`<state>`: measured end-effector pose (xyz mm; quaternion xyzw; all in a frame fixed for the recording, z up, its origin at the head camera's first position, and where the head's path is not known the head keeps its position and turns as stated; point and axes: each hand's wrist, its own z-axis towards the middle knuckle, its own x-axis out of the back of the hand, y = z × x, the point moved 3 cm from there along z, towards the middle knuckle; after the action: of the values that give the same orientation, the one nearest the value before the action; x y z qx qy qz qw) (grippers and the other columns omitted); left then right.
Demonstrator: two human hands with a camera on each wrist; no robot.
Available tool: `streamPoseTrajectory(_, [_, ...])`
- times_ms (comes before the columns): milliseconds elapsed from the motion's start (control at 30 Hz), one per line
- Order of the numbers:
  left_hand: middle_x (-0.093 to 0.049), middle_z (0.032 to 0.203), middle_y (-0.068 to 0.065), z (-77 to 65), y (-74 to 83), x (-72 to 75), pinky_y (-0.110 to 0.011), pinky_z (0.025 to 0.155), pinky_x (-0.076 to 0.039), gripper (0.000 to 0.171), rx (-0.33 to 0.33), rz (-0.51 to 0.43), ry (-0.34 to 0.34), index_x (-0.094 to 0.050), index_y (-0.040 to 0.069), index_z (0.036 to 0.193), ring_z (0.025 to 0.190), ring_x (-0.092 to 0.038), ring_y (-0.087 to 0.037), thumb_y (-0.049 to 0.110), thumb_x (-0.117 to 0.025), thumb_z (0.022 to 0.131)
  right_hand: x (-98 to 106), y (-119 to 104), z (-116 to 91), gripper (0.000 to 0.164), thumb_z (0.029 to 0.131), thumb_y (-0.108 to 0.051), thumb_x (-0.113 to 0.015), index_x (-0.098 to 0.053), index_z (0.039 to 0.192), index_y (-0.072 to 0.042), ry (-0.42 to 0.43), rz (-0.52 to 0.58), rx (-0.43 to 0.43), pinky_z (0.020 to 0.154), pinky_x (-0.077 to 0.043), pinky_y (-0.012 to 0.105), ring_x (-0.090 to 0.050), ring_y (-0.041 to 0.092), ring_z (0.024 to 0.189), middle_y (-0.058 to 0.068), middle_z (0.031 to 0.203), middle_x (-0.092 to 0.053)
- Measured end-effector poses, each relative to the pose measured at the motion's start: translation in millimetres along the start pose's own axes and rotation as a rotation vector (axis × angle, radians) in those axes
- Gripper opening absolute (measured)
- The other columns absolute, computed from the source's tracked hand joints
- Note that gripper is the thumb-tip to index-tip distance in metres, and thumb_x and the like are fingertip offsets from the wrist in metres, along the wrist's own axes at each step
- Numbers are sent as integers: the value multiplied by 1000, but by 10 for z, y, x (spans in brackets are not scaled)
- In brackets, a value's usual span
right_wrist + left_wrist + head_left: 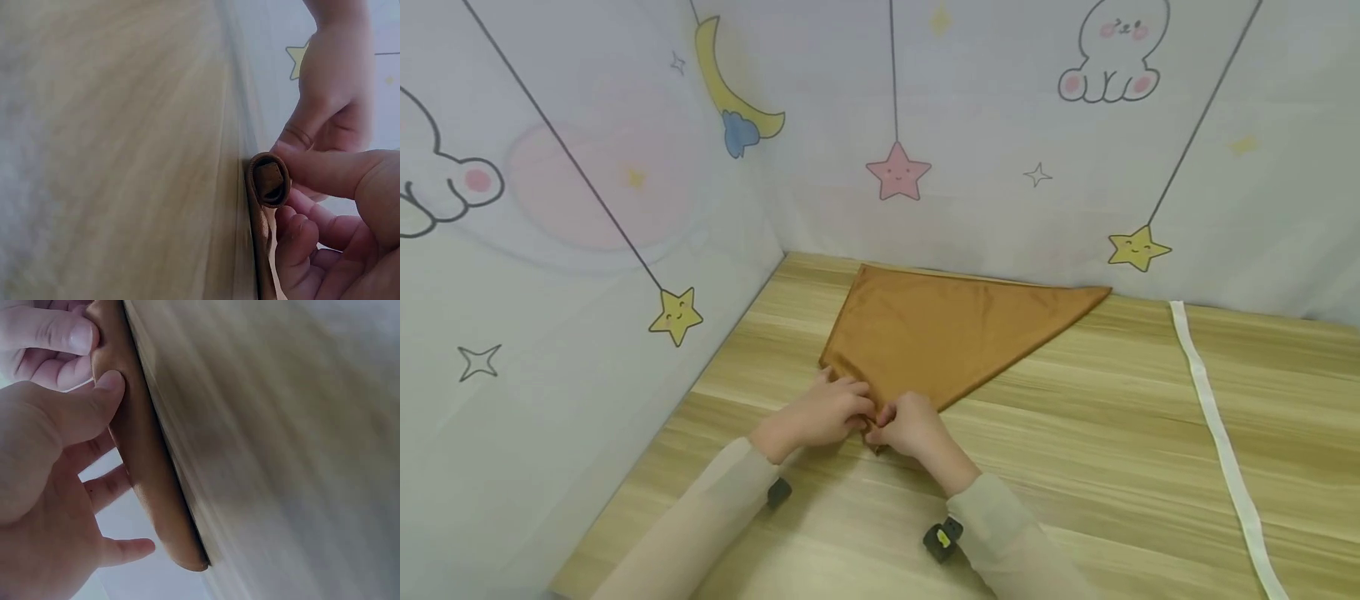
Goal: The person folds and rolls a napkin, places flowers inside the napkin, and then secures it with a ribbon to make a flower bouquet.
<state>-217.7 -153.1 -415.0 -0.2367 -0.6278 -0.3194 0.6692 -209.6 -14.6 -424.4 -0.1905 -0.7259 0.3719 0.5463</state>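
Observation:
A brown cloth [955, 333] lies flat on the wooden table, with one long point toward the right. Its lower left edge is rolled into a narrow tube. My left hand [827, 410] pinches this rolled edge [147, 481], thumb on the near side and fingers beyond, the little finger held out in the left wrist view. Close beside it, my right hand [916, 429] pinches the roll near its lower end. In the right wrist view the open end of the roll [270, 181] shows layers coiled inside, with the right thumb against it.
A white strip [1213, 417] runs along the table [1075, 467] on the right. Printed curtains [985, 100] with stars and animals hang at the back and left, meeting the table's edges. Each wrist wears a small black device [942, 540].

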Motion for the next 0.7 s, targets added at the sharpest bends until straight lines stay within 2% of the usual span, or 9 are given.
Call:
streamPoseTrajectory(133, [-53,88,11,48,9,-13,-52,82,-33,8,22,22,-37,-64,24,85,84,-47,-9,18,-60,84,-5,-5,9,25,65,-19,-78,-57,56,-11,7,-26,13,45,-33,21,-41,10,50,-5,54,-49])
streamPoseTrajectory(267, [-53,94,10,90,22,-15,-51,84,-32,11,29,29,-76,-63,24,88,92,-46,-12,15,-58,85,7,-9,8,40,69,-17,-74,-43,45,-14,3,-40,29,39,-19,19,-25,6,40,-8,42,-30])
streamPoseTrajectory(333, [-52,96,8,102,28,-5,-53,85,-31,16,32,11,-92,-60,23,88,93,-45,-14,9,-59,81,23,-6,4,46,72,-17,-72,-38,42,-14,-2,-34,26,38,-15,19,-20,6,38,-8,39,-24])
streamPoseTrajectory(500, [-52,96,8,122,37,29,-50,84,-29,34,22,-4,-84,-57,23,87,90,-43,-13,-3,-60,65,66,11,7,46,74,-17,-70,-38,41,-15,-4,-46,17,37,-16,18,-20,5,37,-9,39,-24])
streamPoseTrajectory(600, [-57,93,9,139,51,42,-49,83,-29,33,6,13,-55,-60,23,85,86,-45,-13,-5,-58,67,80,36,12,46,74,-18,-70,-39,41,-15,0,-60,19,38,-16,18,-21,5,38,-9,38,-25])
streamPoseTrajectory(700, [-61,90,10,147,59,57,-55,86,-28,28,-8,19,-37,-63,23,84,85,-49,-13,-2,-61,71,95,40,16,44,73,-19,-70,-41,41,-15,7,-72,20,39,-17,18,-23,5,38,-9,38,-28])
